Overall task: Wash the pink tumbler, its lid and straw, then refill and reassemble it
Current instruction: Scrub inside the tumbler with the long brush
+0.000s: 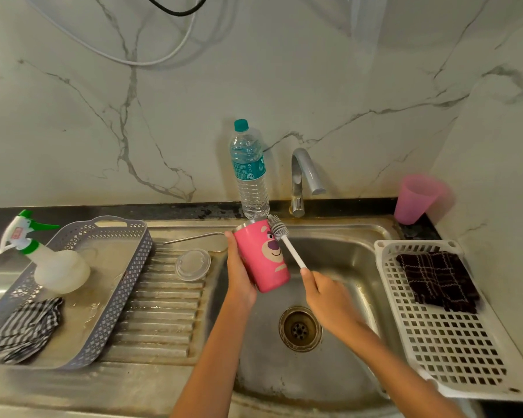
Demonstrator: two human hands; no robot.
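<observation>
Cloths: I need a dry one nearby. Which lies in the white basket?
The dark checked cloth on the right, in the white basket; the striped cloth lies in the grey tray.

No legible text on anything.

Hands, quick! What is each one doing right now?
Left hand: closed around the pink tumbler, held over the sink.
Right hand: closed on the handle of the white bottle brush, bristles at the tumbler's rim.
</observation>
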